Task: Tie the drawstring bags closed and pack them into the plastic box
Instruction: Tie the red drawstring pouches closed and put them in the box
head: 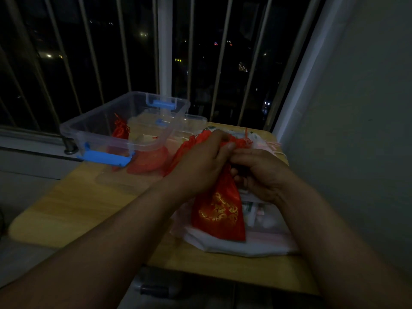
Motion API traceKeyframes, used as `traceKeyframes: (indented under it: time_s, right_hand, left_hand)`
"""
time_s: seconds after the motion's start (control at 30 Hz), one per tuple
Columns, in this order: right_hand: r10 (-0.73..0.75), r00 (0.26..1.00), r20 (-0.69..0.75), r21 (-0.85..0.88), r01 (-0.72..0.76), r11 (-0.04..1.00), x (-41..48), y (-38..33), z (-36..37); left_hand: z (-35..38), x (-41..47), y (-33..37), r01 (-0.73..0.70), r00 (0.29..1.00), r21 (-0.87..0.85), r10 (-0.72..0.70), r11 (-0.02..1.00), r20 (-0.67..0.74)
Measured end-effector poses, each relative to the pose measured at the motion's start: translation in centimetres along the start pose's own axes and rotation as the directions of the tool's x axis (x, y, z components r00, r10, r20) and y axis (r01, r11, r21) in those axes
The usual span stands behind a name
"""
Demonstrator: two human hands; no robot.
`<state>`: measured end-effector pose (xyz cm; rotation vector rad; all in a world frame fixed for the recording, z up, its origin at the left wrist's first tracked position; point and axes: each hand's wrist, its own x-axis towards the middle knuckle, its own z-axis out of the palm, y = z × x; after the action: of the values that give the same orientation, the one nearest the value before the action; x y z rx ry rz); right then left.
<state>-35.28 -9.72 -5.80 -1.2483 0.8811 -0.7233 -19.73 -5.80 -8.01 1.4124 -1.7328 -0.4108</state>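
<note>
Red satin drawstring bag (pixel 219 210) hung over the wooden table (pixel 66 208); left hand (pixel 200 161) and right hand (pixel 256 175) pinched its neck, seemingly the cords; pulling evenly should cinch it

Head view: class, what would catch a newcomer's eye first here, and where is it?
The red drawstring bag with gold pattern stands out at centre, its neck gripped by the left hand and right hand. Behind, to the left, sits the clear plastic box with blue latches, a small red bag inside.
</note>
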Motion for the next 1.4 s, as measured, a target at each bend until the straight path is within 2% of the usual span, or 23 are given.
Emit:
traceKeyframes:
  time_s: [0.23, 0.4, 0.6, 0.8, 0.87, 0.97, 1.03, 1.4]
  right_hand:
    - [0.002, 0.998, -0.07, 0.009, -0.002, 1.0, 0.1, 0.2, -0.5]
    - [-0.035, 0.997, -0.072, -0.078, 0.029, 0.997, 0.3, 0.3, -0.8]
    - [-0.067, 0.996, -0.051, -0.122, 0.06, 0.991, 0.6, 0.2, -1.0]
    - [-0.11, 0.993, -0.049, -0.242, 0.095, 0.965, 0.6, 0.1, -1.0]
    - [-0.131, 0.99, -0.059, -0.271, 0.111, 0.956, 0.6, 0.0, -0.9]
    - [-0.156, 0.986, -0.052, -0.27, 0.137, 0.953, 0.5, -0.1, -0.8]
    - [-0.155, 0.987, -0.045, -0.26, 0.138, 0.956, 0.4, -0.1, -0.9]
    - [-0.129, 0.99, 0.058, -0.288, 0.141, 0.947, 0.4, -0.1, -1.6]
  left_hand:
    - [-0.2, -0.5, 0.1, -0.032, 0.999, 0.157, 0.028, 0.987, 0.027]
    - [-0.6, 0.0, 0.1, 0.038, 0.994, 0.062, -0.044, 0.997, 0.097]
    - [-1.6, 0.1, -0.2, 0.056, 0.986, 0.062, -0.065, 0.997, 0.155]
    - [-1.5, -0.1, 0.3, 0.068, 0.994, 0.106, -0.077, 0.992, 0.08]
    - [-1.4, 0.0, 0.4, 0.111, 0.991, 0.065, -0.116, 0.992, 0.071]
    - [-1.6, 0.1, 0.4, 0.249, 0.966, -0.185, -0.229, 0.951, 0.124]
    - [-1.8, 0.0, 0.4, 0.319, 0.945, -0.281, -0.28, 0.905, 0.17]
    - [-2.5, -0.1, -0.2, 0.329, 0.934, -0.296, -0.263, 0.897, 0.244]
